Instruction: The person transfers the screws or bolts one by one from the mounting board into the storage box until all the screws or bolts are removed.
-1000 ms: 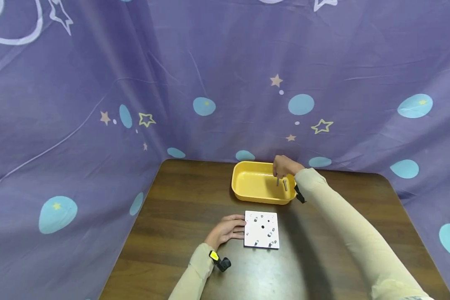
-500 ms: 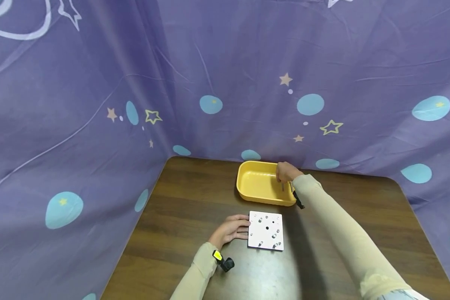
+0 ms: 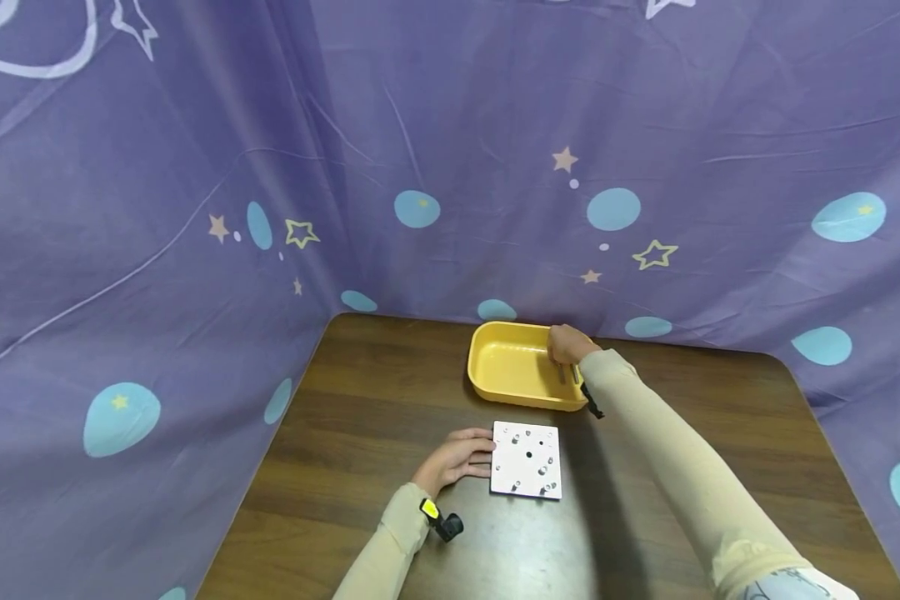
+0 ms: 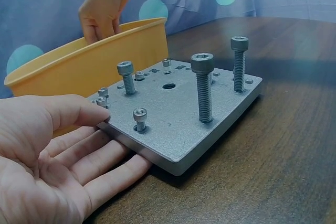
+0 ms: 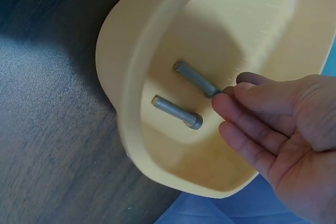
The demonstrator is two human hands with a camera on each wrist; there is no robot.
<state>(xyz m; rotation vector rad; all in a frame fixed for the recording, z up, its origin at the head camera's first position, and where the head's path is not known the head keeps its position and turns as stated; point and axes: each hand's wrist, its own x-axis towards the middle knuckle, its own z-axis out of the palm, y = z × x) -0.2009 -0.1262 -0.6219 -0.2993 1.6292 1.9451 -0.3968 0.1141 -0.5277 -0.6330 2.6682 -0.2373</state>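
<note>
A square metal plate point(image 4: 163, 135) with a centre hole and several socket-head bolts standing in it sits on the table. My left hand point(image 3: 453, 460) grips its left edge, thumb at the top edge and fingers beneath. Beyond the plate is a yellow tray point(image 3: 495, 367), into which my right hand point(image 3: 567, 343) reaches at the right end. In the right wrist view, thumb and fingers pinch the head end of one bolt point(image 5: 195, 78), covering its head. A second socket-head bolt point(image 5: 176, 111) lies beside it on the tray floor. One tall bolt point(image 4: 203, 95) stands near the plate's edge.
The wooden table point(image 3: 375, 400) runs back to a purple patterned curtain point(image 3: 450, 167), close behind the tray. The tray's raised rim point(image 5: 137, 77) surrounds the right hand's work. A small wrist camera point(image 3: 450, 527) sits on the left wrist.
My right hand has shifted slightly toward the near right inside the tray, and its sleeve now hides more of the second bolt. The left hand stays on the plate; the head view moved a little.
</note>
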